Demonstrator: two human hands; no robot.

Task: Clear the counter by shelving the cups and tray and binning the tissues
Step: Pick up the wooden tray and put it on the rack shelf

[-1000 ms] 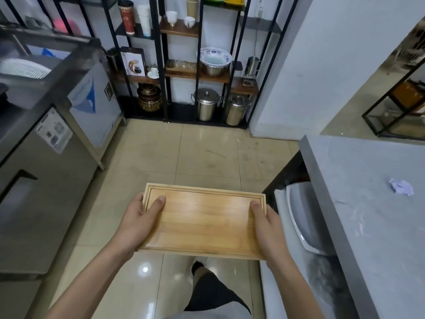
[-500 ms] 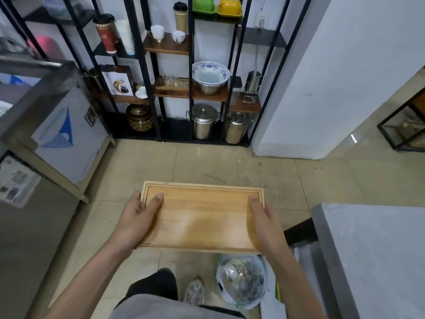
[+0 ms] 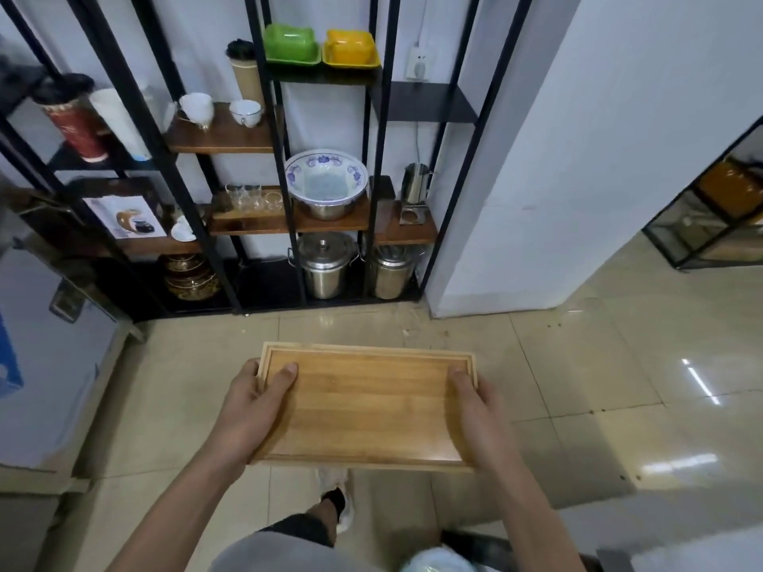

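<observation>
I hold an empty wooden tray (image 3: 367,402) level in front of me, above the tiled floor. My left hand (image 3: 256,402) grips its left edge, thumb on top. My right hand (image 3: 475,406) grips its right edge the same way. Ahead stands a black metal shelf rack (image 3: 285,158) with wooden boards. Two white cups (image 3: 223,109) sit on an upper board and several small glasses (image 3: 252,196) on a lower board. The counter and the tissues are out of view.
A blue-patterned bowl (image 3: 326,179), a steel jug (image 3: 417,183) and two steel pots (image 3: 326,266) fill the rack's right side. A white wall corner (image 3: 536,200) juts out on the right. A steel fridge unit (image 3: 45,365) stands left. A bin bag (image 3: 437,561) shows at the bottom edge.
I have walked toward the shelf rack with the tray. The rack is nearer and larger, and the grey counter and the bin have slid out of view behind me.
</observation>
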